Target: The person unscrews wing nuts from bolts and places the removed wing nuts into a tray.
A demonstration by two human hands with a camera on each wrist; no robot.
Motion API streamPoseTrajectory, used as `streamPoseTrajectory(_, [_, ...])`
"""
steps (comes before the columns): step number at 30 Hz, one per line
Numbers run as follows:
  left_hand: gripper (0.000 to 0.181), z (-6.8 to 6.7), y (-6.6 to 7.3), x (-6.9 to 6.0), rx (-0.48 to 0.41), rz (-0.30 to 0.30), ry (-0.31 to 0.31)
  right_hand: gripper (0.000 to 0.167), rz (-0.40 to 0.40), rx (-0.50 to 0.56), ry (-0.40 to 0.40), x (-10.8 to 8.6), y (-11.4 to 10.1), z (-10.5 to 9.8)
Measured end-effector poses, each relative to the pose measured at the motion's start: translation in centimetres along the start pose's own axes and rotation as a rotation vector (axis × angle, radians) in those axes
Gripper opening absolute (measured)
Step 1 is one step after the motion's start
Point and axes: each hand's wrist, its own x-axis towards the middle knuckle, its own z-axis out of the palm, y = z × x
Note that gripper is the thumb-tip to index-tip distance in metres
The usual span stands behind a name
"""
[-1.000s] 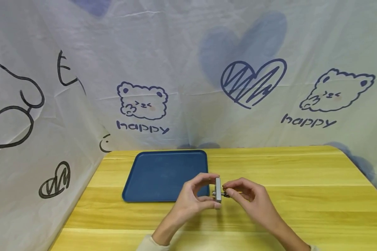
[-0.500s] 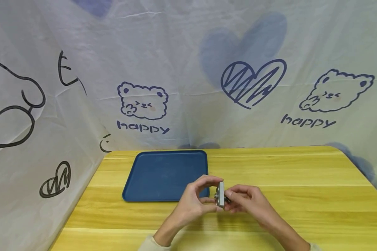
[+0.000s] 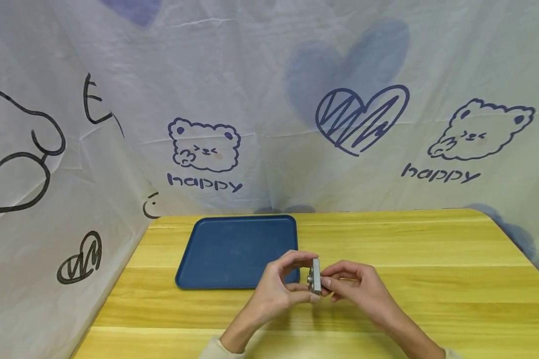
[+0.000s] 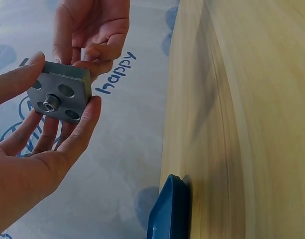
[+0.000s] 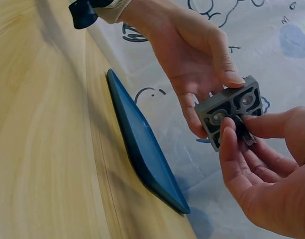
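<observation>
My left hand [image 3: 274, 289] grips a square grey metal plate [image 3: 316, 276] by its opposite edges, holding it upright above the table. In the left wrist view, the face of the plate [image 4: 57, 82] has several round holes and a short metal stud [image 4: 51, 103] poking out of its centre. The right wrist view shows the ribbed, hollow back of the plate [image 5: 217, 102]. There, thumb and fingers of my right hand [image 5: 271, 174] pinch a small dark metal part [image 5: 249, 138] at the centre. Those fingers cover most of that part.
A blue tray [image 3: 233, 254] lies on the wood-grain table [image 3: 408, 249], left of and behind the hands. White cloth [image 3: 269, 99] with blue and black drawings hangs behind the table and along its left side.
The plate and my left hand have shifted slightly right and down. My right hand has come closer to the plate's back, and the dark part no longer shows in the head view.
</observation>
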Motion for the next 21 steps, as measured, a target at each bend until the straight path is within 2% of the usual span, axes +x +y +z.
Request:
streamPoseTrajectory(7, [0.068, -0.2, 0.2, -0.1, -0.017, -0.016, 0.015, 0.02, -0.167, -0.11, 0.075, -0.1, 0.0, 0.7])
streamPoseTrajectory(13, [0.068, -0.4, 0.3, -0.1, -0.042, -0.014, 0.024, 0.011, -0.273, -0.167, 0.145, -0.1, 0.2, 1.3])
streamPoseTrajectory(17, [0.067, -0.5, 0.3, -0.1, -0.048, -0.002, 0.022, 0.012, -0.367, -0.224, 0.17, -0.1, 0.5, 1.5])
streamPoseTrajectory(21, [0.067, -0.5, 0.3, -0.1, -0.05, -0.002, 0.023, 0.021, -0.497, -0.297, 0.177, 0.0, 1.0, 1.6])
